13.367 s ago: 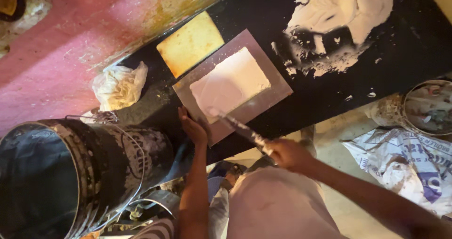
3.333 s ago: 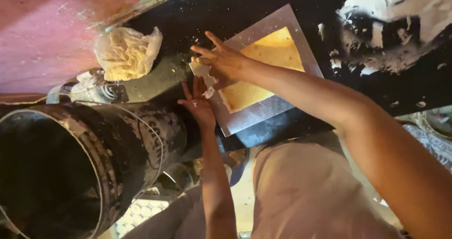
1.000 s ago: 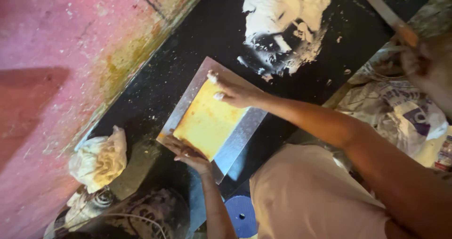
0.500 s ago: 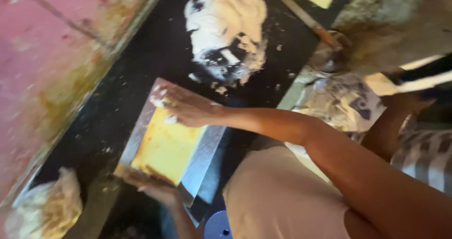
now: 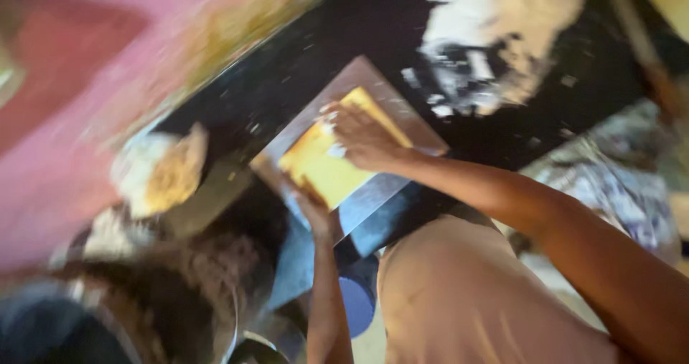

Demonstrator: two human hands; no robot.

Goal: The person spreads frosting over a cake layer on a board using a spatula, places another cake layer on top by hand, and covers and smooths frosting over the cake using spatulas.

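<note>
Right now my right hand [image 5: 362,138] presses flat, fingers spread, on the yellow tile [image 5: 337,156] lying diagonally on the grey board [image 5: 373,199]; my left hand [image 5: 313,213] steadies its nearer end at the black counter's [image 5: 344,34] front edge.

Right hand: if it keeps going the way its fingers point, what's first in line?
Right hand already lies on the yellow slab; past its edge, probably the grey tray rim. Blur leaves depth unclear.
</note>
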